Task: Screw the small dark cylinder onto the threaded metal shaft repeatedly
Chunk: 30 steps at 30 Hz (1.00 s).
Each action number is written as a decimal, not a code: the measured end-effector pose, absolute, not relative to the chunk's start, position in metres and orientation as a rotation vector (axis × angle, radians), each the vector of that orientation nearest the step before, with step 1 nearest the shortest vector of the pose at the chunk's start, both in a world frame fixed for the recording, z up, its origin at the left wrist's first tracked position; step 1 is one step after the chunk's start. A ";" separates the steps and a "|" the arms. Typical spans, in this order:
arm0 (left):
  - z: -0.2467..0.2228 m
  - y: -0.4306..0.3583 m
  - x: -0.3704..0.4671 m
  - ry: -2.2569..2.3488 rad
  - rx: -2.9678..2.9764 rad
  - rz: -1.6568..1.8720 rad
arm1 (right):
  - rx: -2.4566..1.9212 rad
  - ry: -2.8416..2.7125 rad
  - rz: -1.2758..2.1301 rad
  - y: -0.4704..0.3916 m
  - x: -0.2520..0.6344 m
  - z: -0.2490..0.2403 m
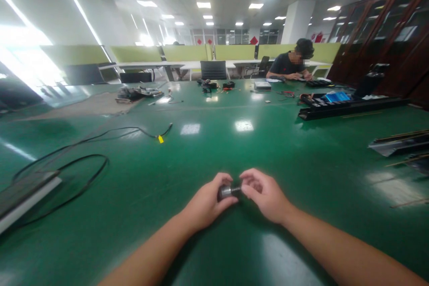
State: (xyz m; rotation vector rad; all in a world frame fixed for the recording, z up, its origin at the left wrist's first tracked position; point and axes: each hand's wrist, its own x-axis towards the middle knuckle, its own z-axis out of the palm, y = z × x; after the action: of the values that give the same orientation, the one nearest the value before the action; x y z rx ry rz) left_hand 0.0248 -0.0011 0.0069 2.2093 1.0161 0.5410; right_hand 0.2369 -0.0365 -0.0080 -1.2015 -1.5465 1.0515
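A small cylindrical metal part [226,191] is located at the lower centre of the frame, over the glossy green counter [174,152]. Its body is silver, dark at the left end; a narrower dark section extends right. My left hand [208,200] grasps the body between thumb and fingers. My right hand [268,197] is curled at the narrow end; I cannot tell whether it grips. At upper right, a long black trough [323,111] adjoins a bright blue item [338,97]; other contents are indistinct.
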 end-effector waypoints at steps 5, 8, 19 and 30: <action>0.008 -0.002 0.025 0.997 2.236 0.489 | -1.213 -1.582 1.021 -0.040 0.236 -0.008; 0.007 -0.002 0.026 0.983 2.244 0.483 | -1.233 -1.664 0.922 -0.041 0.236 -0.008; 0.009 -0.003 0.026 1.005 2.279 0.443 | -1.266 -1.829 0.771 -0.042 0.234 -0.007; 0.004 -0.005 0.028 1.030 2.381 0.406 | -1.230 -1.847 0.791 -0.041 0.234 -0.004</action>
State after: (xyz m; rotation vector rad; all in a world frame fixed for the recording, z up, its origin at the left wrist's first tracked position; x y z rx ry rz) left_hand 0.0281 -0.0051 0.0035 2.3808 1.0300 0.4058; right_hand 0.2342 -0.0405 -0.0041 -1.2299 -1.8465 0.7912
